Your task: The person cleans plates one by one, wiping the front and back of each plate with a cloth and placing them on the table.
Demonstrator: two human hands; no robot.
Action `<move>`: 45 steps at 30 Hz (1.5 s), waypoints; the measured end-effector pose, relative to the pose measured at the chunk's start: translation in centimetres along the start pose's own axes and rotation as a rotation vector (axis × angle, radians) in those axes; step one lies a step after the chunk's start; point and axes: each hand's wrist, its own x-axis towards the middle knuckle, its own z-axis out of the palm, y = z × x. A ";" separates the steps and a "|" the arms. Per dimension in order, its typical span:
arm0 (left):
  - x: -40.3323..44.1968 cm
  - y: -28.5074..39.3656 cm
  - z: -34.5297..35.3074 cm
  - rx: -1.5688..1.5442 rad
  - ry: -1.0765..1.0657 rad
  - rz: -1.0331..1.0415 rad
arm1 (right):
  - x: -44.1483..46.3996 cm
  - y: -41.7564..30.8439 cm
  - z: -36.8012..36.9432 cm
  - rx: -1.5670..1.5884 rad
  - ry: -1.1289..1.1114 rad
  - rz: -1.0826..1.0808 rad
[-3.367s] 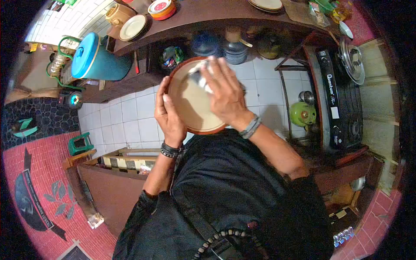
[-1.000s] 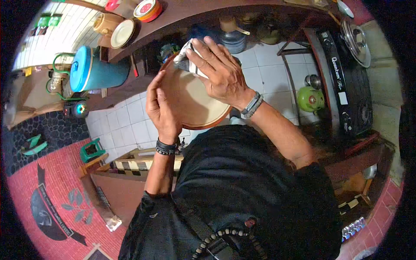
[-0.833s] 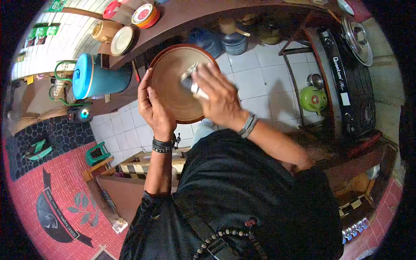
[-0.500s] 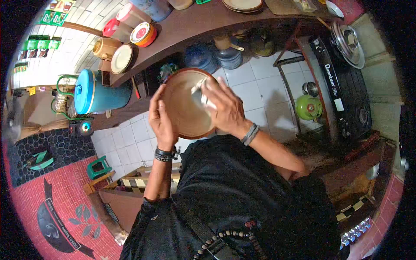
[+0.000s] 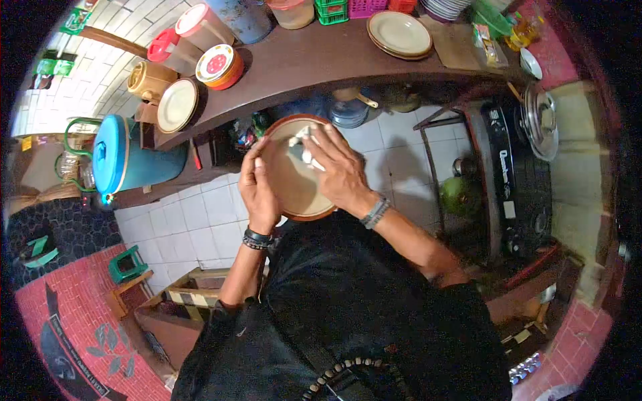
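Note:
A round cream plate (image 5: pixel 287 177) with a brown rim is held up in front of my body, its inner face turned toward me. My left hand (image 5: pixel 259 194) grips the plate's left edge, with the fingers along the rim and the thumb over the face. On the plate's right side, my right hand (image 5: pixel 342 175) presses a crumpled white cloth or tissue (image 5: pixel 299 139) against the inner surface. The fingers lie over most of this white piece, so its full shape is hidden.
Ahead runs a brown counter (image 5: pixel 301 57) bearing stacked plates (image 5: pixel 399 35), a patterned bowl stack (image 5: pixel 217 63) and plastic containers. A blue drink cooler (image 5: pixel 137 150) stands at left. To the right are a black gas stove (image 5: pixel 515 194), a metal lidded pot (image 5: pixel 540 123) and a green gas cylinder (image 5: pixel 460 196).
The camera has shifted, so more of the counter and its stacked plates shows. My right hand and the white piece have shifted slightly over the plate; my left hand keeps its hold on the rim.

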 end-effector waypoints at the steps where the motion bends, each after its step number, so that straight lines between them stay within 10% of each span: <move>1: 1.5 -1.4 0.3 -0.044 0.011 -0.005 | 1.4 -0.2 1.4 0.070 -0.008 -0.030; 8: 13.7 -4.0 -4.7 -0.055 0.192 -0.100 | 10.6 2.7 2.3 -0.011 -0.370 -0.209; 18: 22.5 -3.4 -12.2 -0.074 0.181 -0.200 | 26.0 15.4 8.9 -0.115 -0.204 0.082; 22: 24.8 -3.0 -8.4 -0.102 0.126 -0.192 | 27.2 13.3 8.7 0.190 -0.236 0.338; 24: 25.8 -3.0 -5.8 -0.208 0.075 -0.242 | 26.7 12.1 7.7 0.991 -0.058 0.753; 35: 29.8 -5.3 10.7 -0.487 -0.006 -0.604 | 25.0 19.6 0.0 0.728 0.255 0.676; 45: 31.7 -11.4 31.2 -0.095 -0.195 -0.280 | 22.3 35.7 -11.0 0.254 0.215 0.667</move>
